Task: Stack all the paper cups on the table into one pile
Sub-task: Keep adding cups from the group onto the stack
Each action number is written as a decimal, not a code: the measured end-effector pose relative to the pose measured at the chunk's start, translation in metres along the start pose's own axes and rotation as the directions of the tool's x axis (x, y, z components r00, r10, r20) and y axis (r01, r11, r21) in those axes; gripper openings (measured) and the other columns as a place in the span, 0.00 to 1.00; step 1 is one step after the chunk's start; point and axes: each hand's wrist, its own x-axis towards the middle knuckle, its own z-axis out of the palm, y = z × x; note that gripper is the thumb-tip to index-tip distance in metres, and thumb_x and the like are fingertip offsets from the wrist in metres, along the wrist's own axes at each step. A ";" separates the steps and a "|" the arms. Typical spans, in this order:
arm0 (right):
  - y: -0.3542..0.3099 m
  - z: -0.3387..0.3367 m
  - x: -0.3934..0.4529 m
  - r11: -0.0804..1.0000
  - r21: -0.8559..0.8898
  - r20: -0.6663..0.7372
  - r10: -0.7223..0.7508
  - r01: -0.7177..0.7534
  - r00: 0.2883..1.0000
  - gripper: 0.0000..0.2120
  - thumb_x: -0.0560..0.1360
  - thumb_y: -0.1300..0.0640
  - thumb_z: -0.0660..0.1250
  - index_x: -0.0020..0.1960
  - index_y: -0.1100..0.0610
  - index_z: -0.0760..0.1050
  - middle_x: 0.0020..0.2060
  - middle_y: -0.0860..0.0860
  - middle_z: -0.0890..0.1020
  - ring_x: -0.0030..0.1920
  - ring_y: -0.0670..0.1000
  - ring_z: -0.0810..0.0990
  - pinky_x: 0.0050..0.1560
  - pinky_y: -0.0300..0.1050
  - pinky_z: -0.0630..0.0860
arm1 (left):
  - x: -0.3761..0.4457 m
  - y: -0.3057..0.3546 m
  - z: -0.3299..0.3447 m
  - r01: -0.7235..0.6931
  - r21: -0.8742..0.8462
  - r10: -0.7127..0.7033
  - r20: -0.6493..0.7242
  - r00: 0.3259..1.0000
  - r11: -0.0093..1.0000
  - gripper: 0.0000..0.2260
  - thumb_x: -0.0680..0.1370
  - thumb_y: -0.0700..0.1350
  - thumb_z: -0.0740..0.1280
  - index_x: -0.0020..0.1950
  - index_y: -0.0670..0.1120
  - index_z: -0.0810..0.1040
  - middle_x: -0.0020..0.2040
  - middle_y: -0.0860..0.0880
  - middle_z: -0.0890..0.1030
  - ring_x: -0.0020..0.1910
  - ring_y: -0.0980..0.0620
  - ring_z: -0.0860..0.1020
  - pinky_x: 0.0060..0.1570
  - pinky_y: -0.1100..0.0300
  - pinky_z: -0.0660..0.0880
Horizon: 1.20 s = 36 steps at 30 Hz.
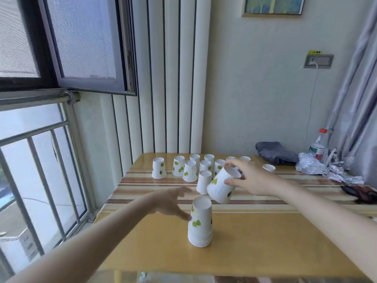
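1. Pile (pixel 200 223): inverted paper cups nested together, standing upright on the bare front part of the table (pixel 255 242). Several rims show at its foot; exact count cannot be told.
2. Carried cup (pixel 223 185): inverted and tilted, held in the air just above and to the right of the pile, in front of the nearest loose cup (pixel 204 181). Whether the two touch cannot be told.
3. Right hand (pixel 252 177): closed on the carried cup, thumb and fingers pinching its base end.
4. Left hand (pixel 173 203): fingers spread, holding nothing; one fingertip touches or nearly touches the pile's left side.
5. Loose cups (pixel 189 166): about ten more, inverted, crowded toward the far edge; one at far left (pixel 158 168) stands apart, another at right (pixel 268 167) is partly hidden behind the right hand.
6. Surroundings: grey cloth (pixel 275 153), crumpled foil (pixel 326 170) and bottle (pixel 318 146) at far right, well apart from the work.
7. Risk, misalignment: lowered while tilted, the carried cup's rim may catch the pile's top and sit askew.
8. Risk, toppling: the pile is light; a sideways shove from either hand could tip it.
9. Risk, crushing: a hard pinch may dent the thin wall and hinder nesting.
10. Risk, collateral: the crowded loose cups could be knocked over by a reaching hand.
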 end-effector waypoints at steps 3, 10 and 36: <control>-0.018 0.014 0.007 0.997 0.031 0.014 -0.074 0.074 0.997 0.23 0.74 0.44 0.68 0.67 0.44 0.67 0.55 0.39 0.72 0.53 0.45 0.74 0.53 0.41 0.72 | 0.000 -0.023 -0.023 0.074 0.128 -0.055 -0.146 0.988 0.989 0.26 0.73 0.48 0.71 0.69 0.52 0.68 0.68 0.49 0.73 0.66 0.49 0.72 0.66 0.55 0.69; -0.028 0.062 0.015 0.990 -0.003 0.221 -0.134 0.139 0.966 0.22 0.72 0.44 0.70 0.63 0.42 0.69 0.57 0.39 0.70 0.47 0.41 0.74 0.53 0.43 0.74 | 0.017 -0.072 -0.037 0.150 -0.099 -0.172 -0.281 0.944 0.984 0.22 0.72 0.48 0.72 0.64 0.51 0.72 0.60 0.50 0.76 0.58 0.50 0.76 0.60 0.55 0.74; 0.066 0.136 0.194 0.972 -0.114 0.096 0.215 -0.204 0.972 0.20 0.74 0.44 0.66 0.63 0.48 0.68 0.62 0.48 0.74 0.60 0.53 0.74 0.55 0.50 0.75 | 0.230 -0.133 -0.087 0.179 -0.259 -0.300 -0.575 0.761 0.949 0.40 0.71 0.50 0.73 0.76 0.49 0.53 0.72 0.43 0.63 0.70 0.42 0.63 0.69 0.45 0.64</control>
